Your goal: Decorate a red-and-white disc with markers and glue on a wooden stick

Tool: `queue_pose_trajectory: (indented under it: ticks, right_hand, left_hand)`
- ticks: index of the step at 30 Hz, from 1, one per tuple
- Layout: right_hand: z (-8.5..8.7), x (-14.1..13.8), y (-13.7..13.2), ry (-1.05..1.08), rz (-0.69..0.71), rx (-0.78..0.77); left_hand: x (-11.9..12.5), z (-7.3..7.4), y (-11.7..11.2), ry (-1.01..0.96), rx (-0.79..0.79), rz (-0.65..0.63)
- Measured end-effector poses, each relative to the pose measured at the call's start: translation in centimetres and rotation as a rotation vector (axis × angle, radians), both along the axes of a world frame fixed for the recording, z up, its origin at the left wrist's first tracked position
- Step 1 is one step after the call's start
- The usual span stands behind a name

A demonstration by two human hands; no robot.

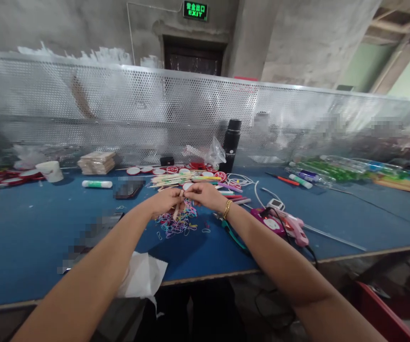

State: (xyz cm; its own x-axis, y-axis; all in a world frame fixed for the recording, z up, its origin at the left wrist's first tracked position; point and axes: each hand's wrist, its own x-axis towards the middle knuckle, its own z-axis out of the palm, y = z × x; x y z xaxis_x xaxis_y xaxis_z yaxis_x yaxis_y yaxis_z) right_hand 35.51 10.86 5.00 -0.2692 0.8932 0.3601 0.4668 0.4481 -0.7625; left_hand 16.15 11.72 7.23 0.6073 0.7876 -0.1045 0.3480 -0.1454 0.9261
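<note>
My left hand [166,201] is closed around a flat wooden stick [176,209], which slants downward out of the fingers. At the stick's upper end, my right hand [205,195] is pinched, its fingertips meeting those of the left; whatever lies between them is too small to make out. Below both hands a loose heap of small coloured loops [176,225] is spread on the blue table [198,259]. Behind the hands lies a pile of pale wooden sticks [172,178]. Teal-handled pliers [234,233] rest under my right forearm.
A pink glue gun [295,229] and a magenta box [267,222] with cables are on the right. A black bottle [231,145] stands near the perforated metal screen [126,109]. Farther left are a phone [129,188], a glue stick [97,184] and a paper cup [50,171].
</note>
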Motion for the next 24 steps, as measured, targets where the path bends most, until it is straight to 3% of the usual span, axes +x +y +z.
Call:
queue_pose_trajectory:
  ticks: [1, 4, 6, 9, 11, 15, 20, 24]
  right_hand:
    - [0.4, 0.7, 0.2, -0.084, -0.068, 0.056]
    - [2.6, 4.4, 1.0, -0.436, -0.44, 0.193]
    - [4.1, 7.1, 1.9, -0.76, -0.615, 0.034]
    - [5.3, 9.6, 3.9, -0.877, -0.611, -0.109]
    - [5.1, 10.0, 5.4, -0.907, -0.55, -0.129]
    - [2.9, 8.6, 8.5, -0.945, -0.434, -0.078]
    - [-0.5, 7.0, 11.1, -1.003, -0.395, -0.023]
    - [-1.4, 6.9, 11.5, -1.05, -0.399, 0.015]
  left_hand:
    - [0.0, 0.0, 0.1, 0.027, 0.013, 0.036]
    - [0.1, 0.0, 0.4, 0.061, 0.045, 0.114]
    - [0.2, -0.1, 0.5, 0.038, 0.065, 0.137]
    - [0.4, -0.2, 0.6, 0.032, 0.111, 0.157]
    - [0.4, -0.3, 0.7, 0.068, 0.159, 0.153]
    - [0.2, -0.5, 0.7, 0.103, 0.218, 0.118]
    - [0.1, -0.4, 0.4, 0.122, 0.219, 0.1]
    - [0.2, -0.4, 0.3, 0.119, 0.209, 0.108]
